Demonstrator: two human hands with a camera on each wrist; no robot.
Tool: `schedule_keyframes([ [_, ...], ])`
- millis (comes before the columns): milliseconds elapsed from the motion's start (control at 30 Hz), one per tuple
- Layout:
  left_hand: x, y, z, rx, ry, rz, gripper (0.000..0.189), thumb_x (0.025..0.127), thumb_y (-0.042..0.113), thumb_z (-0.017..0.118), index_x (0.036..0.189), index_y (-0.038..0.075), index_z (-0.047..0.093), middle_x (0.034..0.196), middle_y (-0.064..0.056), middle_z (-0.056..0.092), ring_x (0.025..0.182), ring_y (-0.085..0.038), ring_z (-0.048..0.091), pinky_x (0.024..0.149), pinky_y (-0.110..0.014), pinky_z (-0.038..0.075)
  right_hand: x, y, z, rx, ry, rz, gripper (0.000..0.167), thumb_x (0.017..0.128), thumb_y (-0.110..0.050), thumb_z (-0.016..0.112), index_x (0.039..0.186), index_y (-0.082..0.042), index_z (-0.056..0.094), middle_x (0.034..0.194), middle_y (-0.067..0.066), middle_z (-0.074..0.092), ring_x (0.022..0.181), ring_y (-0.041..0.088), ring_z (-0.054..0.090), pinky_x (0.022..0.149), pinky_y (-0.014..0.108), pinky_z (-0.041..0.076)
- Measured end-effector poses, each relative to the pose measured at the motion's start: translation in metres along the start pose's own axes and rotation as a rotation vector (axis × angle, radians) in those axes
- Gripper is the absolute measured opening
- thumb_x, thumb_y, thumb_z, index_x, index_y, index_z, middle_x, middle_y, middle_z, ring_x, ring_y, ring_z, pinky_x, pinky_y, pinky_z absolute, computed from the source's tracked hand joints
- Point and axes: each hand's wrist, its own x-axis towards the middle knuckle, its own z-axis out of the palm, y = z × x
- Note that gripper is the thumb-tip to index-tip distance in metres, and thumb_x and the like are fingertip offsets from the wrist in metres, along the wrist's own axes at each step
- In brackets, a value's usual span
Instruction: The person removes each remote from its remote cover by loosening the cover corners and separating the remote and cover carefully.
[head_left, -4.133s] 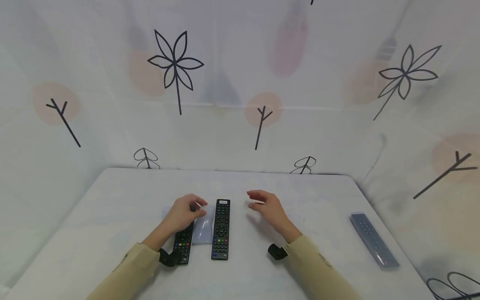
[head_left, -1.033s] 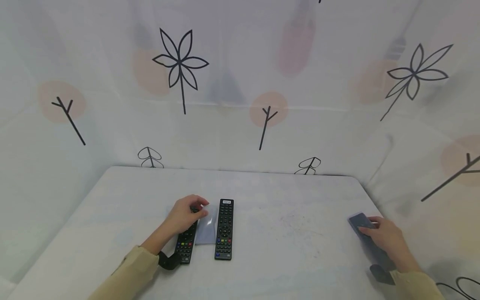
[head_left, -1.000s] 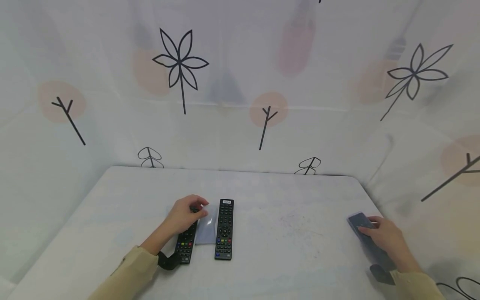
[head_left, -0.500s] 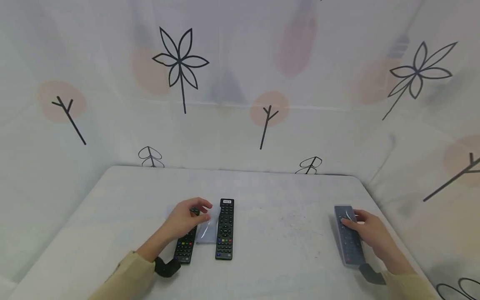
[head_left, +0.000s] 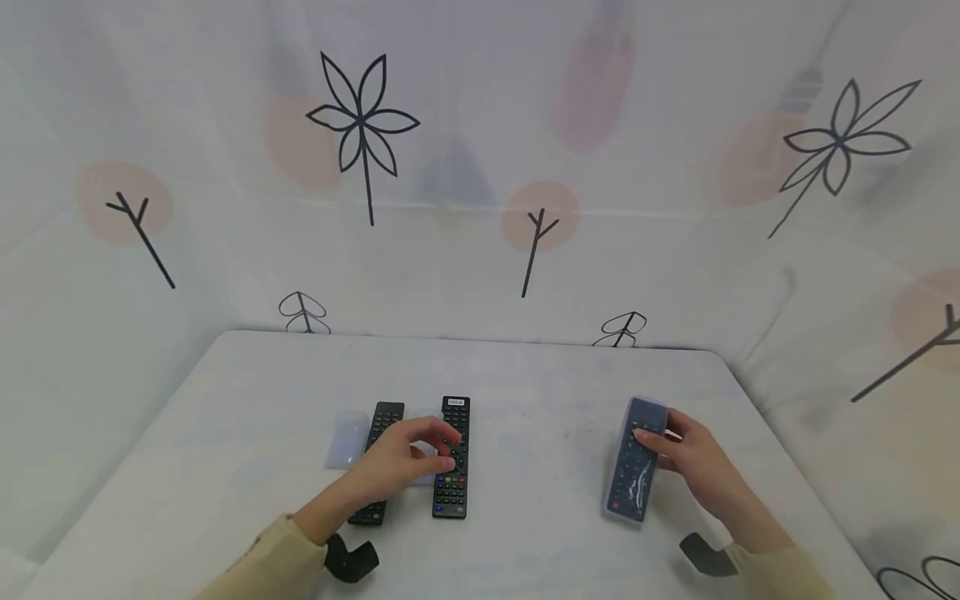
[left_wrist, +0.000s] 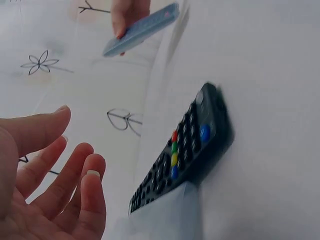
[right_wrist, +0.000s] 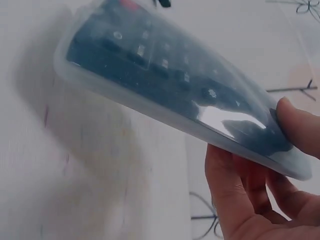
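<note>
My right hand (head_left: 697,458) grips the upper end of a remote control in a translucent sleeve (head_left: 632,471), thumb on its front and fingers behind. In the right wrist view the sleeved remote (right_wrist: 165,75) is tilted and raised above the table. My left hand (head_left: 401,458), fingers loosely bent with nothing between them, hovers over two black remote controls. The right-hand black remote (head_left: 451,497) is partly covered by the fingertips; the left-hand black remote (head_left: 387,413) passes beneath the hand. In the left wrist view, a clear plastic packet (left_wrist: 172,215) lies against a black remote (left_wrist: 192,140).
A pale plastic packet (head_left: 347,440) shows left of the black remotes. The white table (head_left: 540,533) ends at a patterned cloth wall (head_left: 450,275) behind and at the sides. Dark wrist mounts (head_left: 351,558) hang below each sleeve.
My right hand has taken hold of the sleeved remote at the right edge, lifted it and carried it left. My left hand has shifted right and nearer, uncovering the left black remote's top.
</note>
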Motion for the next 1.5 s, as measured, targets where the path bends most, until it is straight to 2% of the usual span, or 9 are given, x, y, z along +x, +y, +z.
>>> schedule_keyframes([
  [200, -0.001, 0.002, 0.018, -0.081, -0.089, -0.024, 0.033, 0.091, 0.016, 0.075, 0.122, 0.009, 0.065, 0.116, -0.009, 0.067, 0.097, -0.016, 0.062, 0.076, -0.028, 0.05, -0.005, -0.013, 0.019, 0.106, -0.015, -0.049, 0.07, 0.096, -0.019, 0.067, 0.148, 0.007, 0.028, 0.129, 0.024, 0.05, 0.097, 0.012, 0.062, 0.083, 0.029, 0.054],
  [400, -0.001, 0.002, 0.034, -0.141, -0.159, -0.004, 0.036, 0.091, 0.014, 0.073, 0.125, 0.005, 0.063, 0.117, -0.012, 0.067, 0.096, -0.013, 0.064, 0.077, -0.027, 0.052, -0.011, -0.026, 0.036, 0.183, -0.057, -0.047, 0.068, 0.096, -0.015, 0.067, 0.148, 0.005, 0.029, 0.124, 0.018, 0.051, 0.099, 0.014, 0.061, 0.085, 0.029, 0.053],
  [567, 0.0, 0.005, 0.045, -0.185, -0.195, -0.005, 0.039, 0.091, 0.014, 0.073, 0.127, 0.004, 0.062, 0.117, -0.011, 0.068, 0.097, -0.012, 0.065, 0.076, -0.027, 0.053, -0.016, -0.036, 0.053, 0.28, -0.109, -0.048, 0.067, 0.095, -0.011, 0.066, 0.148, 0.005, 0.028, 0.122, 0.015, 0.051, 0.1, 0.016, 0.058, 0.084, 0.03, 0.054],
  [700, 0.002, 0.01, 0.05, -0.215, -0.209, -0.031, 0.04, 0.091, 0.013, 0.073, 0.128, 0.005, 0.061, 0.117, -0.01, 0.068, 0.096, -0.012, 0.066, 0.073, -0.026, 0.053, -0.02, -0.044, 0.066, 0.352, -0.143, -0.064, 0.065, 0.093, -0.007, 0.065, 0.146, 0.006, 0.03, 0.121, 0.015, 0.052, 0.102, 0.018, 0.058, 0.086, 0.032, 0.054],
  [933, 0.005, 0.018, 0.055, -0.238, -0.22, -0.048, 0.038, 0.09, 0.013, 0.074, 0.126, 0.007, 0.064, 0.114, 0.0, 0.068, 0.097, -0.013, 0.065, 0.078, -0.026, 0.052, -0.025, -0.05, 0.088, 0.46, -0.219, -0.136, 0.057, 0.092, -0.003, 0.066, 0.139, 0.007, 0.035, 0.115, 0.012, 0.056, 0.1, 0.019, 0.06, 0.086, 0.036, 0.054],
  [1167, 0.008, 0.019, 0.056, -0.208, -0.236, -0.03, 0.032, 0.091, 0.016, 0.073, 0.121, 0.01, 0.067, 0.108, 0.004, 0.068, 0.096, -0.01, 0.063, 0.081, -0.026, 0.052, -0.026, -0.053, 0.102, 0.534, -0.257, -0.209, 0.037, 0.092, -0.001, 0.066, 0.124, -0.008, 0.049, 0.111, 0.008, 0.058, 0.097, 0.017, 0.061, 0.084, 0.037, 0.055],
  [1267, 0.007, 0.019, 0.054, -0.179, -0.224, -0.027, 0.028, 0.091, 0.016, 0.073, 0.118, 0.009, 0.069, 0.104, 0.005, 0.07, 0.094, -0.009, 0.064, 0.08, -0.026, 0.051, -0.026, -0.053, 0.103, 0.53, -0.251, -0.192, 0.04, 0.092, -0.001, 0.067, 0.126, -0.006, 0.048, 0.111, 0.008, 0.058, 0.098, 0.018, 0.061, 0.083, 0.037, 0.055],
  [1400, 0.006, 0.022, 0.05, -0.137, -0.204, -0.037, 0.024, 0.093, 0.018, 0.07, 0.116, 0.01, 0.071, 0.102, 0.006, 0.07, 0.093, -0.009, 0.064, 0.079, -0.026, 0.05, -0.025, -0.054, 0.103, 0.488, -0.218, -0.142, 0.054, 0.093, -0.005, 0.066, 0.139, 0.003, 0.041, 0.118, 0.012, 0.056, 0.103, 0.021, 0.059, 0.087, 0.036, 0.054],
  [1500, 0.005, 0.025, 0.046, -0.134, -0.19, -0.05, 0.024, 0.096, 0.02, 0.066, 0.118, 0.01, 0.07, 0.104, 0.004, 0.071, 0.094, -0.011, 0.065, 0.081, -0.026, 0.051, -0.025, -0.053, 0.101, 0.46, -0.215, -0.142, 0.059, 0.096, -0.009, 0.064, 0.144, 0.008, 0.036, 0.12, 0.014, 0.057, 0.106, 0.021, 0.06, 0.089, 0.035, 0.053],
])
